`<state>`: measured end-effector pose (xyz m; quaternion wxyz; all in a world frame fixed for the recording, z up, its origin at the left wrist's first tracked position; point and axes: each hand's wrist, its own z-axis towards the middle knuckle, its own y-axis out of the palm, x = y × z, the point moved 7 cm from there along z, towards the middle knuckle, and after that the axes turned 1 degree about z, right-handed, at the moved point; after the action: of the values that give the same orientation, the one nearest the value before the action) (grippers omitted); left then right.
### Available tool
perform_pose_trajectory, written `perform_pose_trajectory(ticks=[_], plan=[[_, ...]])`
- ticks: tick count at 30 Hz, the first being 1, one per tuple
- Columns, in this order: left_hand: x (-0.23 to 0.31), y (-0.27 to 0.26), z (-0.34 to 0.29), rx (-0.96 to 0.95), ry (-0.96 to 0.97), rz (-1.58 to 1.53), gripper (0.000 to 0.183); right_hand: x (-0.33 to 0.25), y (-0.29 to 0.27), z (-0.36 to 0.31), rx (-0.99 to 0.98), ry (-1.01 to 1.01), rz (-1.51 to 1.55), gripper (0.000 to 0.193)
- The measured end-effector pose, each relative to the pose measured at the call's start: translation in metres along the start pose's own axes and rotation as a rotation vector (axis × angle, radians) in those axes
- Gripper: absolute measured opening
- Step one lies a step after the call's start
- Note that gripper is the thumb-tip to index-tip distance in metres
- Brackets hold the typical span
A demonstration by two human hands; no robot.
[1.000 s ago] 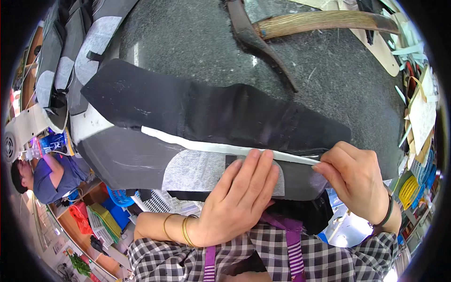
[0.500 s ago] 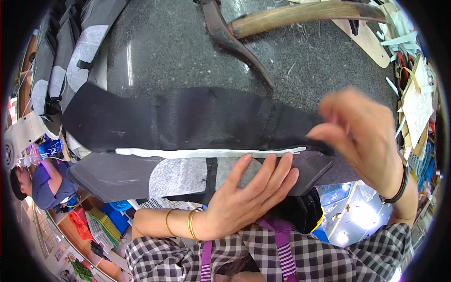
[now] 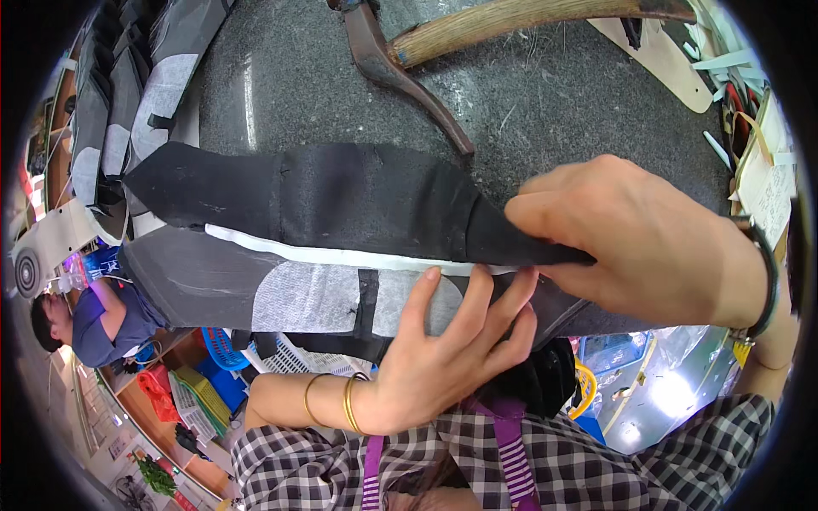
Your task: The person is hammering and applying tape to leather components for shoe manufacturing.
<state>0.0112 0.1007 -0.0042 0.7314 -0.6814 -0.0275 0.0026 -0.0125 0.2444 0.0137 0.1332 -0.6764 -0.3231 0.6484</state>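
A long black leather-like piece lies across the work surface, its near edge along a narrow white strip. Below the strip is a dark grey panel with a pale fuzzy patch and a short black band. My left hand rests on the grey panel with fingers spread, fingertips at the strip. At the right end, my right hand is closed on the tapering end of the black piece, which is lifted and folded there. Its fingertips are partly hidden.
A hammer with a wooden handle lies on the dark stone slab. Similar dark panels stand stacked at the left. Pale strips and papers pile up at the right. Another person sits to the left.
My right hand has come down and left onto the end of the black piece and gripped it. The fingers of my left hand stay at the strip. The view has shifted slightly.
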Motion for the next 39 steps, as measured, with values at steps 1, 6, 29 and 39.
perform_pose_trajectory(ticks=[1, 6, 29, 39], plan=[[0.001, -0.004, 0.004, -0.001, -0.029, -0.011, 0.026, -0.005, -0.007, 0.004, 0.001, 0.000, 0.006, 0.020], [-0.003, -0.016, 0.011, -0.051, -0.099, -0.055, 0.023, -0.015, 0.006, -0.003, -0.078, 0.204, 0.018, 0.018], [-0.107, -0.049, -0.070, -0.217, 0.173, -0.273, 0.037, -0.063, 0.063, 0.031, -0.153, -0.222, -0.222, 0.015], [-0.098, -0.051, -0.091, -0.246, 0.135, 0.008, 0.049, -0.093, 0.077, 0.066, -0.201, 0.193, -0.394, 0.041]])
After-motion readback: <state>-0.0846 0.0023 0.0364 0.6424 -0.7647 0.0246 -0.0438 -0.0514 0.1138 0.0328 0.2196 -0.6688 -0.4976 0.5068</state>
